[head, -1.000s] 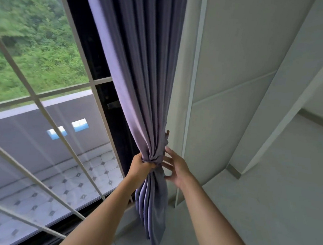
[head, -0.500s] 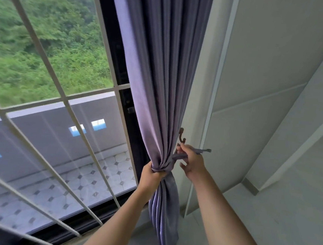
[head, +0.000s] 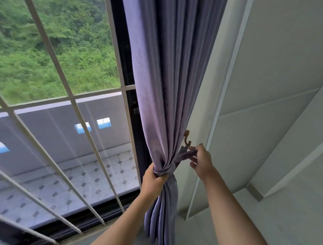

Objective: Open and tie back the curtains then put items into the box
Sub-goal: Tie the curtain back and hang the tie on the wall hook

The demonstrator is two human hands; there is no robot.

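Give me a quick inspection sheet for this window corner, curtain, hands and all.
Surface: pale floor.
Job's things: purple curtain gathered into a bundle; tieback band round it, its end just below the wall hook; no box seen.
Clutter: nothing seen.
Grippers: left hand grips the bundle; right hand pinches the band's end.
Cables: nothing seen.
Surroundings: barred window, greenery outside, white wall.

Tieback point(head: 186, 155) end nearer hook point(head: 187, 138).
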